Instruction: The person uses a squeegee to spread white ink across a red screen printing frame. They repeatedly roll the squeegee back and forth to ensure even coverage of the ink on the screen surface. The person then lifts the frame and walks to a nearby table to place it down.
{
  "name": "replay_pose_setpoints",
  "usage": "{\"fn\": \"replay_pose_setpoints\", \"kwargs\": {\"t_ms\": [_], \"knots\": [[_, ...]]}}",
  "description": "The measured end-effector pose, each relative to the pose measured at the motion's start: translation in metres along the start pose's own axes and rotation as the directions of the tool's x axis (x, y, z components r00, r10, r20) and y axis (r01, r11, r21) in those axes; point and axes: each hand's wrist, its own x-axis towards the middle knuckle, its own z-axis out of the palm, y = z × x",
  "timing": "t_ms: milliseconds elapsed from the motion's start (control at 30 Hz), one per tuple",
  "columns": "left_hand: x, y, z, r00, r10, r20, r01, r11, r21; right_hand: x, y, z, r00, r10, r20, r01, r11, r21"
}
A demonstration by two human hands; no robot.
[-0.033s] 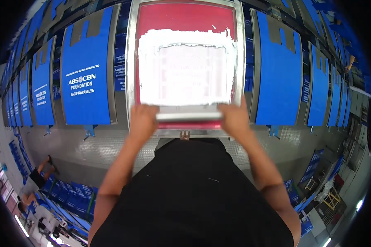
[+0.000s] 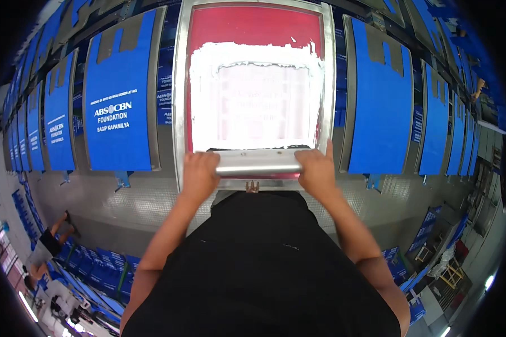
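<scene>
left hand point(image 2: 201, 173) and right hand point(image 2: 317, 171) clasped on opposite ends of metal squeegee point(image 2: 258, 163), squeegee across near end of red screen point(image 2: 253, 23), white paste point(image 2: 206, 56) beyond it, metal frame point(image 2: 181, 84) surrounding, blue panels point(image 2: 120, 73) both sides

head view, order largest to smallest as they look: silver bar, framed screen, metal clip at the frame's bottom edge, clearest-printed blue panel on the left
1. framed screen
2. blue panel
3. silver bar
4. metal clip

we have drawn the metal squeegee point(image 2: 258, 163) slightly toward six o'clock with our left hand point(image 2: 200, 173) and right hand point(image 2: 317, 173); its dark twelve-o'clock edge point(image 2: 225, 149) now shows.
</scene>
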Motion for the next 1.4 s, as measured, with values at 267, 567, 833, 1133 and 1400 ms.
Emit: {"fn": "replay_pose_setpoints", "kwargs": {"t_ms": [267,567,833,1133,1400], "knots": [[0.209,-0.070,-0.031,0.996,-0.080,0.049,0.073,0.988,0.138,0.192,0.052,-0.052,0.997,0.080,0.015,-0.075,0.979,-0.190],[0.005,-0.002,-0.020,0.998,-0.010,0.064,0.010,1.000,-0.004,-0.006,-0.015,-0.016,0.989,0.068,0.135,-0.074,0.997,0.037],[0.181,-0.064,-0.025,0.991,-0.103,0.085,0.091,0.988,0.125,0.167,0.048,-0.025,0.996,0.084,-0.004,-0.083,0.973,-0.213],[0.026,-0.020,-0.029,0.987,-0.025,0.161,0.026,1.000,-0.002,0.017,-0.017,-0.034,0.973,0.099,0.208,-0.091,0.995,-0.047],[0.145,-0.063,-0.012,0.997,-0.030,0.073,0.023,0.995,0.102,0.123,0.030,-0.015,0.990,0.128,0.057,-0.120,0.984,-0.135]]}}
